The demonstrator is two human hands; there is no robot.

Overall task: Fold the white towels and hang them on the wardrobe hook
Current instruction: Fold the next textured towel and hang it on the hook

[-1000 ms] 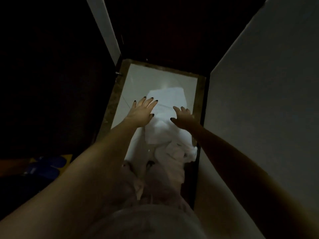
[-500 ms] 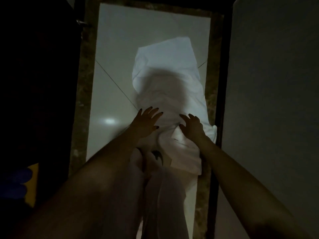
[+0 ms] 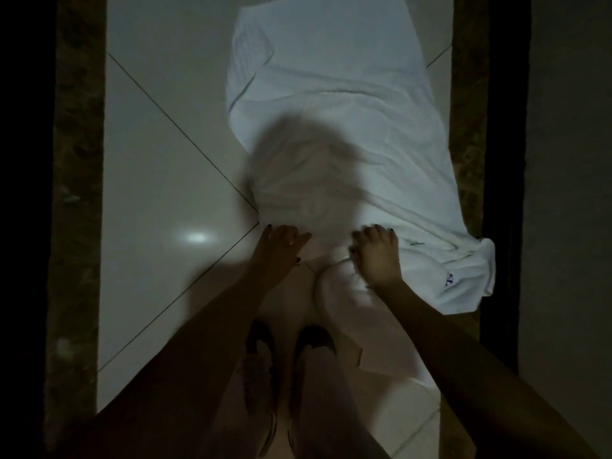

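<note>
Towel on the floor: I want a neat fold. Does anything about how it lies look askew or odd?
Yes. The white towel lies slanted and wrinkled on the tiled floor; its near right corner is bunched over the dark border strip, and its far left corner is folded over.

Floor: pale glossy tiles (image 3: 159,180) ran down the middle, crossed by thin dark diagonal grout lines (image 3: 185,134).
Border: a mottled brown stone strip (image 3: 77,160) edged each side of the tiles.
Light: the scene was dim, and one bright glare spot (image 3: 197,237) lay on a tile.
Right: a plain grey wall (image 3: 569,193) stood beyond a black band.
Left: only darkness showed.
</note>
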